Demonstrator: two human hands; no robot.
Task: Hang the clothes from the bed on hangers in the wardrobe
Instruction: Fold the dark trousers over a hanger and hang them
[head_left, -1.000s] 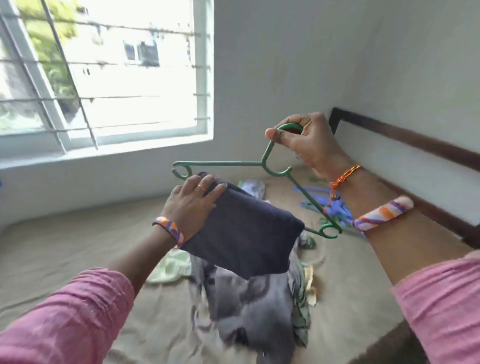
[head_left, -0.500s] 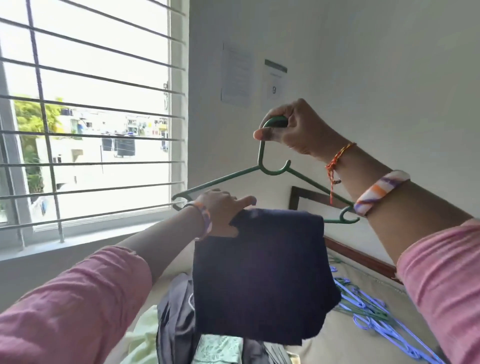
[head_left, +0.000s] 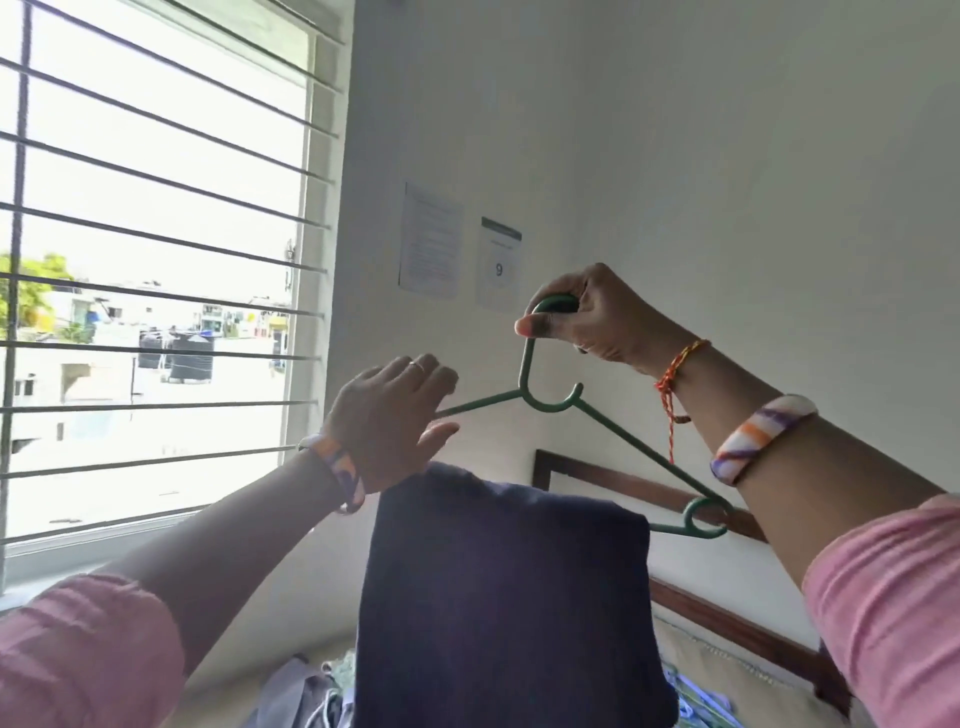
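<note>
Barred window (head_left: 156, 291) occupies the left wall. Left hand (head_left: 387, 423), fingers extended, touches the green hanger (head_left: 618, 441) arm. Navy garment (head_left: 504, 613) drapes over its bar. Right hand (head_left: 587, 319) grips the hook.

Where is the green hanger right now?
In the head view the green hanger is held up centre-right against the white wall, its hook gripped by the right hand, the left hand at its left arm, the dark garment draped over its bar.
</note>
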